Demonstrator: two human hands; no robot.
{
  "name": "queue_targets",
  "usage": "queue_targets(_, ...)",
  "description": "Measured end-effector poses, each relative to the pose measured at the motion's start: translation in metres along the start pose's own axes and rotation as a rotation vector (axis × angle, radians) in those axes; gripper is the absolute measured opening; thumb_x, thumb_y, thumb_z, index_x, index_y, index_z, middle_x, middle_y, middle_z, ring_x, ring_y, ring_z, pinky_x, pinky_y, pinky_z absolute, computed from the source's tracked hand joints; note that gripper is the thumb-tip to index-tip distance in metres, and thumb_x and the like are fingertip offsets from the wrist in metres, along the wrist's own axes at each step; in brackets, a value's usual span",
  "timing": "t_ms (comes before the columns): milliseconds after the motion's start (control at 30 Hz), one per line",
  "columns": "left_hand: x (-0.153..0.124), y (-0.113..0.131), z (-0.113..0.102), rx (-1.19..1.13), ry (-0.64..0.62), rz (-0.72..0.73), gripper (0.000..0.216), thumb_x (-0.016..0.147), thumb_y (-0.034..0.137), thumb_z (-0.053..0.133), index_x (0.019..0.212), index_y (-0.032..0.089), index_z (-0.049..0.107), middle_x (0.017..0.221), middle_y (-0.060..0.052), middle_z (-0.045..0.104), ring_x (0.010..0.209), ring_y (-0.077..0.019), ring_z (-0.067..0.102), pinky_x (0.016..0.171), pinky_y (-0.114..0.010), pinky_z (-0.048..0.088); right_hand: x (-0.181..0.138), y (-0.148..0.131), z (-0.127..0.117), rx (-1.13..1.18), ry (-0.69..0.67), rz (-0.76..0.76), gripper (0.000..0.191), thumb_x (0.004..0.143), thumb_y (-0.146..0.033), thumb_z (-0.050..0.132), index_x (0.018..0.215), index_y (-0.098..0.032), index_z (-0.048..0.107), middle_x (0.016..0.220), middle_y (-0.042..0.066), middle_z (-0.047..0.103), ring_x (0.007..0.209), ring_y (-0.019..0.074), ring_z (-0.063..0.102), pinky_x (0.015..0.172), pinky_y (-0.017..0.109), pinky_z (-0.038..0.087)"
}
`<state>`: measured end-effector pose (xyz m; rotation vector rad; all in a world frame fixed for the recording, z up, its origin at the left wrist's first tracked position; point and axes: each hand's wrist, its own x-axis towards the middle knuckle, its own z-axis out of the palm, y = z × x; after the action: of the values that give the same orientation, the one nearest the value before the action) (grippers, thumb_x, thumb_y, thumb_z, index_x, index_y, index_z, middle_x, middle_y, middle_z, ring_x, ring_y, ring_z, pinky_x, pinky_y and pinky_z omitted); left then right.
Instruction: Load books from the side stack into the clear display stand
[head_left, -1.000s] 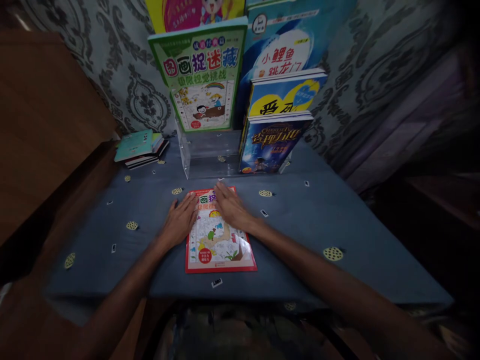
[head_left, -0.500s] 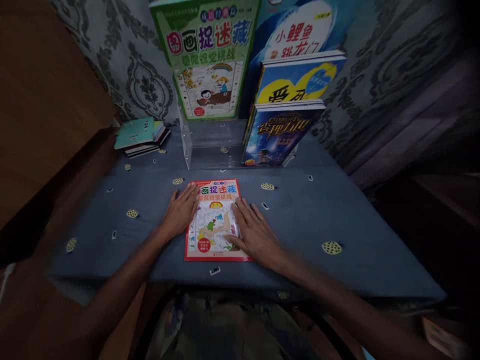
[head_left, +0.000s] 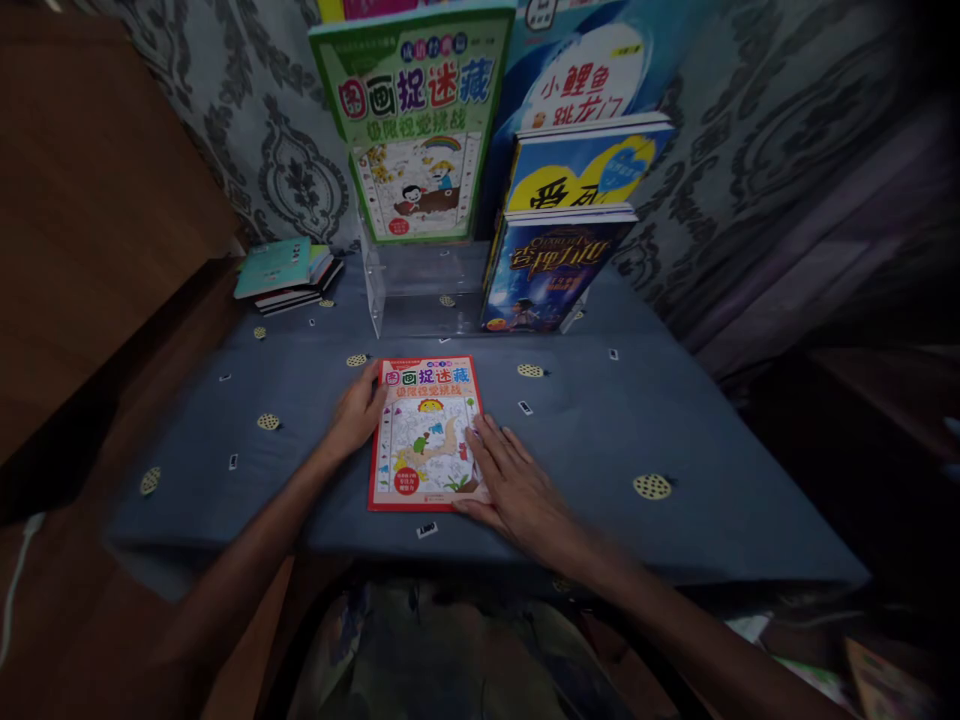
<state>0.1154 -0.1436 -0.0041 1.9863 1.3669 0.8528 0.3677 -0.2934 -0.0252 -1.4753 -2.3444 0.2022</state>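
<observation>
A red-bordered picture book (head_left: 431, 445) lies face up near the front of the cloth-covered table. At its upper left edge is my left hand (head_left: 355, 415), thumb over the cover and fingers closed at the border. My right hand (head_left: 521, 490) rests flat across the lower right edge, its fingers stretched out and the thumb by the bottom border. Beyond the book stands a clear acrylic rack (head_left: 420, 315). It holds a green picture book (head_left: 420, 130), a dark blue book (head_left: 551, 275) and a blue-and-yellow book (head_left: 581, 170).
A stack of small books with a teal one (head_left: 274, 268) on top sits at the back left. The table (head_left: 600, 430) has a blue-grey patterned cloth. Behind hangs a patterned curtain (head_left: 296, 170). A wooden panel (head_left: 97, 150) rises on the left.
My left hand has slid off the cover to the left edge, uncovering the title. My right hand has shifted outward and down to the lower right edge. The view has moved slightly.
</observation>
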Motion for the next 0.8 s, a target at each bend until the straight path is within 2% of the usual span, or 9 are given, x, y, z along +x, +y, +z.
queue_targets(100, 0.005, 0.006, 0.001, -0.420, 0.061, -0.208, 0.053, 0.090, 0.031, 0.057, 0.140, 0.016, 0.051, 0.137, -0.014, 0.065, 0.125, -0.0267, 0.063, 0.106, -0.042, 0.050, -0.001, -0.001, -0.002, 0.008, 0.008, 0.001, 0.089, 0.095, -0.067, 0.044, 0.160, -0.010, 0.023, 0.163, 0.024, 0.028, 0.153, 0.0328, 0.023, 0.123, 0.055, 0.030)
queue_targets(200, -0.003, 0.017, 0.010, -0.733, 0.102, -0.424, 0.047, 0.082, 0.033, 0.070, 0.125, 0.015, 0.061, 0.117, -0.013, 0.074, 0.105, -0.0264, 0.073, 0.091, -0.039, 0.059, -0.002, -0.002, -0.003, 0.015, 0.015, 0.010, 0.090, 0.094, -0.068, 0.046, 0.160, -0.011, 0.022, 0.163, 0.023, 0.028, 0.153, 0.0331, 0.024, 0.122, 0.056, 0.030)
queue_targets(300, -0.017, 0.032, 0.020, -0.903, 0.121, -0.530, 0.036, 0.079, 0.035, 0.075, 0.108, 0.015, 0.065, 0.092, -0.009, 0.078, 0.086, -0.0261, 0.076, 0.082, -0.039, 0.062, -0.001, -0.003, -0.004, 0.021, 0.013, 0.017, 0.090, 0.094, -0.068, 0.047, 0.161, -0.015, 0.020, 0.164, 0.021, 0.028, 0.153, 0.0333, 0.024, 0.122, 0.056, 0.031)
queue_targets(400, -0.029, 0.045, 0.023, -0.993, 0.161, -0.589, 0.026, 0.083, 0.031, 0.073, 0.101, 0.015, 0.065, 0.084, -0.007, 0.078, 0.079, -0.0254, 0.077, 0.080, -0.041, 0.062, 0.000, -0.004, -0.006, 0.026, 0.009, 0.012, 0.088, 0.095, -0.065, 0.048, 0.162, -0.016, 0.019, 0.164, 0.020, 0.028, 0.153, 0.0329, 0.025, 0.123, 0.055, 0.029)
queue_targets(567, -0.032, 0.060, 0.021, -1.068, 0.168, -0.584, 0.030, 0.081, 0.039, 0.077, 0.095, 0.015, 0.066, 0.080, -0.007, 0.077, 0.076, -0.0249, 0.077, 0.078, -0.039, 0.062, -0.001, 0.001, -0.009, 0.178, -0.013, 0.091, 0.090, 0.094, -0.062, 0.053, 0.162, -0.017, 0.016, 0.167, 0.020, 0.019, 0.154, 0.0323, 0.022, 0.123, 0.053, 0.030)
queue_targets(633, -0.032, 0.066, 0.021, -1.074, 0.174, -0.543, 0.036, 0.079, 0.044, 0.079, 0.096, 0.015, 0.066, 0.082, -0.007, 0.078, 0.076, -0.0245, 0.076, 0.078, -0.039, 0.062, -0.001, 0.007, -0.007, 0.291, 0.033, 0.160, 0.090, 0.093, -0.060, 0.056, 0.162, -0.019, 0.016, 0.168, 0.019, 0.017, 0.154, 0.0329, 0.022, 0.121, 0.054, 0.033)
queue_targets(667, -0.032, 0.068, 0.022, -1.077, 0.176, -0.514, 0.039, 0.077, 0.047, 0.079, 0.096, 0.015, 0.066, 0.083, -0.007, 0.078, 0.077, -0.0247, 0.076, 0.078, -0.038, 0.062, 0.000, 0.010, -0.006, 0.355, 0.071, 0.198, 0.090, 0.092, -0.058, 0.057, 0.162, -0.018, 0.017, 0.167, 0.020, 0.021, 0.152, 0.0335, 0.027, 0.119, 0.055, 0.036)
queue_targets(733, -0.030, 0.074, 0.022, -1.087, 0.180, -0.449, 0.044, 0.074, 0.051, 0.081, 0.095, 0.015, 0.066, 0.085, -0.008, 0.078, 0.081, -0.0257, 0.076, 0.080, -0.038, 0.061, 0.006, 0.019, -0.004, 0.517, 0.153, 0.276, 0.087, 0.093, -0.053, 0.056, 0.162, -0.017, 0.018, 0.159, 0.022, 0.039, 0.142, 0.0345, 0.047, 0.109, 0.056, 0.047)
queue_targets(800, -0.025, 0.079, 0.019, -1.080, 0.190, -0.385, 0.048, 0.073, 0.055, 0.080, 0.095, 0.015, 0.067, 0.085, -0.009, 0.078, 0.086, -0.0268, 0.076, 0.081, -0.037, 0.061, 0.018, 0.027, -0.007, 0.718, 0.202, 0.312, 0.080, 0.094, -0.049, 0.052, 0.160, -0.017, 0.022, 0.140, 0.021, 0.061, 0.118, 0.0324, 0.067, 0.094, 0.054, 0.058)
